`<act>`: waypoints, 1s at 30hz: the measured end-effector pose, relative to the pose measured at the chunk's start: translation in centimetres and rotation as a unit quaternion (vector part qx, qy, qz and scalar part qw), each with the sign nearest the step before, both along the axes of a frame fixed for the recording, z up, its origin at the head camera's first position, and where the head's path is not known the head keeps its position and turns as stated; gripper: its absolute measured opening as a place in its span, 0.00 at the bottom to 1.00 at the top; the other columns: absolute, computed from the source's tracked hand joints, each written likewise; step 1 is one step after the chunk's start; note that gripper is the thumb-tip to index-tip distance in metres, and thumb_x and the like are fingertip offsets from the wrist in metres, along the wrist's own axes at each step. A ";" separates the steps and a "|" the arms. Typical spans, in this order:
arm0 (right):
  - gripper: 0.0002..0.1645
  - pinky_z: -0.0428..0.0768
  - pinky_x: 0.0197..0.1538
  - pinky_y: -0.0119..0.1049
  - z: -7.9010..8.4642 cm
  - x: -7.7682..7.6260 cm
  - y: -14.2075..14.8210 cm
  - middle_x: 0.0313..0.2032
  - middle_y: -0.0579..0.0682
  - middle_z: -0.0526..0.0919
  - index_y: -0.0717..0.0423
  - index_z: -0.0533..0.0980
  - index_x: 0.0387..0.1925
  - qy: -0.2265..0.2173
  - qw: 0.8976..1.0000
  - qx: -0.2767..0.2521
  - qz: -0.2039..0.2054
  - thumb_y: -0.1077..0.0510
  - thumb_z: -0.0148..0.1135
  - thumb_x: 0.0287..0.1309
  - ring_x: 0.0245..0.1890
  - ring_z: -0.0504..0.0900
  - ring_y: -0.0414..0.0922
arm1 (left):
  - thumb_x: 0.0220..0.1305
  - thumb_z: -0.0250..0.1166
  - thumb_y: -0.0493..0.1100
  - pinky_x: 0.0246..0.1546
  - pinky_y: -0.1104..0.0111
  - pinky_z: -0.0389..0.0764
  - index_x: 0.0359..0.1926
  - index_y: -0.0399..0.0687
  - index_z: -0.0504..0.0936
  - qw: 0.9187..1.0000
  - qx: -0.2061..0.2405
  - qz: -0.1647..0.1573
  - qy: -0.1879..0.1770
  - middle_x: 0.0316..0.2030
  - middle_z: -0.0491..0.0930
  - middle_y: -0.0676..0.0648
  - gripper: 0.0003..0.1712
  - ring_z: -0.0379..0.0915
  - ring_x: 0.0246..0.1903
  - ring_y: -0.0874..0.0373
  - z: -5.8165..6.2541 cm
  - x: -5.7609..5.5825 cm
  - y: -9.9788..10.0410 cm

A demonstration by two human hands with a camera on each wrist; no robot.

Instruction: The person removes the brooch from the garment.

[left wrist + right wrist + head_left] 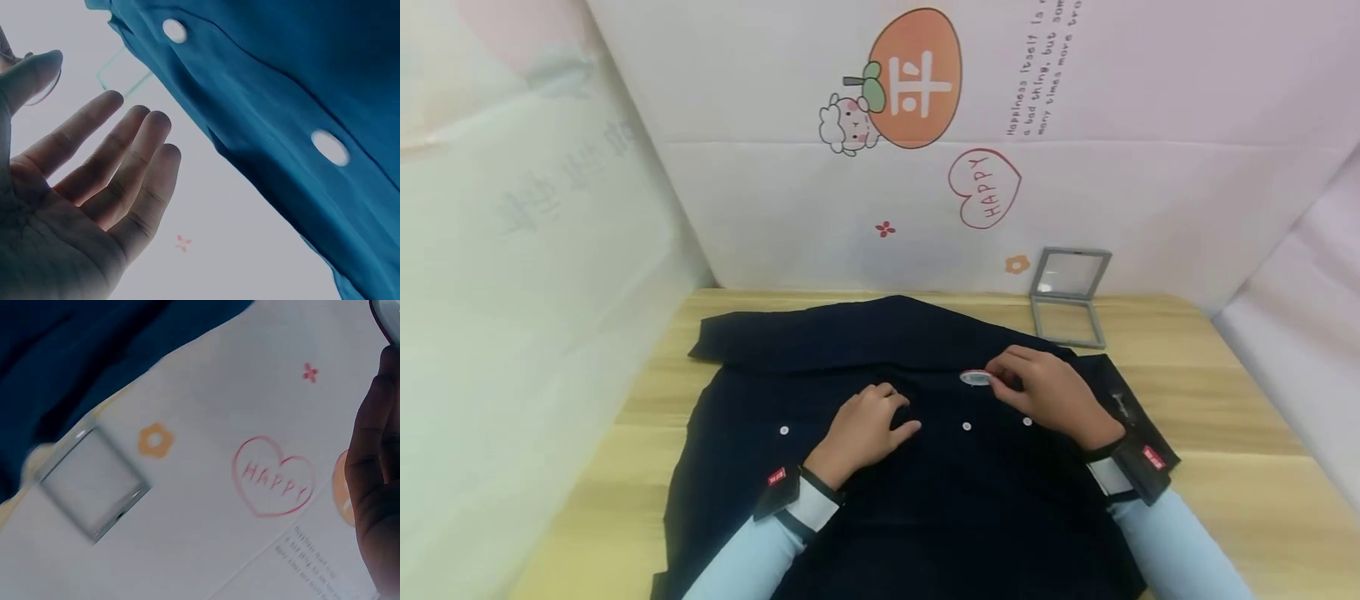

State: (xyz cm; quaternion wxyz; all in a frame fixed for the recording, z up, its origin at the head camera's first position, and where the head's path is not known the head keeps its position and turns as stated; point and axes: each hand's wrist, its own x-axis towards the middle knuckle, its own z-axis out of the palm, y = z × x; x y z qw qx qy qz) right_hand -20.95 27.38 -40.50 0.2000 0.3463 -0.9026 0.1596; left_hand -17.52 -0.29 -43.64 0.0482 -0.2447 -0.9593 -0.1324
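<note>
The thumb and fingers of the right hand [1047,390] pinch one edge of a small round disc [975,378], reddish along its rim and pale bluish inside, held flat-on over the upper right part of a dark garment [895,500]; whether it touches the cloth cannot be told. The left hand [865,427] holds nothing: its fingers lie loosely extended, thumb apart, over the middle of the garment. White buttons [966,427] dot the garment in a row, two near the right hand and one to the left of the left hand. Just beyond the garment's top edge, on the right, sits a grey-framed case [1063,297], unfolded at its hinge: the base lies flat on the wood-grain table [1217,417], and the lid [1071,273] stands up, leaning slightly back. Both halves frame a see-through pane; wood tones show through the base, whitish tones through the lid. Behind them rises a white backdrop [775,208] printed with an orange fruit [917,121], a red heart reading HAPPY [985,188] and, near the lid, an orange flower [1009,265]. Each wrist wears a dark strap over a light blue sleeve [745,554].
</note>
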 end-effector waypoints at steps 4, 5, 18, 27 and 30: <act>0.08 0.75 0.27 0.29 0.2 -0.2 -1.0 0.31 0.43 0.81 0.52 0.82 0.36 -0.004 1.000 -0.026 0.012 0.61 0.71 0.52 0.27 0.77 0.34 | 0.66 0.63 0.58 0.45 0.62 0.83 0.53 0.48 0.83 0.999 0.029 0.010 -0.007 0.49 0.82 0.46 0.23 0.80 0.46 0.53 -0.1 -0.2 -0.5; 0.08 0.75 0.28 0.29 0.2 -0.2 -1.2 0.31 0.43 0.81 0.52 0.82 0.36 -0.007 0.999 -0.034 0.014 0.61 0.70 0.53 0.27 0.77 0.34 | 0.66 0.63 0.58 0.45 0.62 0.83 0.54 0.48 0.83 0.999 0.043 0.010 -0.014 0.50 0.82 0.46 0.24 0.80 0.47 0.53 0.0 -0.3 -0.6; 0.07 0.78 0.29 0.30 1.0 -0.7 -5.3 0.32 0.46 0.82 0.55 0.82 0.38 -0.034 0.984 -0.158 0.069 0.65 0.67 0.57 0.27 0.76 0.32 | 0.69 0.62 0.42 0.45 0.64 0.83 0.59 0.40 0.78 0.947 0.319 -0.018 0.026 0.47 0.83 0.42 0.20 0.81 0.45 0.53 2.7 -1.8 -2.4; 0.06 0.77 0.29 0.32 2.6 0.6 -5.7 0.33 0.50 0.83 0.56 0.83 0.39 -0.048 0.971 -0.217 0.089 0.63 0.66 0.60 0.27 0.77 0.32 | 0.70 0.60 0.40 0.41 0.67 0.83 0.56 0.38 0.79 0.918 0.388 -0.066 0.051 0.45 0.85 0.42 0.17 0.82 0.43 0.53 4.4 -1.6 -1.0; 0.07 0.76 0.29 0.29 2.7 0.9 -5.4 0.32 0.49 0.83 0.56 0.83 0.39 -0.049 0.972 -0.216 0.082 0.64 0.66 0.59 0.27 0.76 0.32 | 0.69 0.61 0.40 0.40 0.66 0.83 0.54 0.38 0.80 0.916 0.393 -0.070 0.045 0.43 0.85 0.42 0.16 0.82 0.41 0.53 4.5 -1.5 -0.5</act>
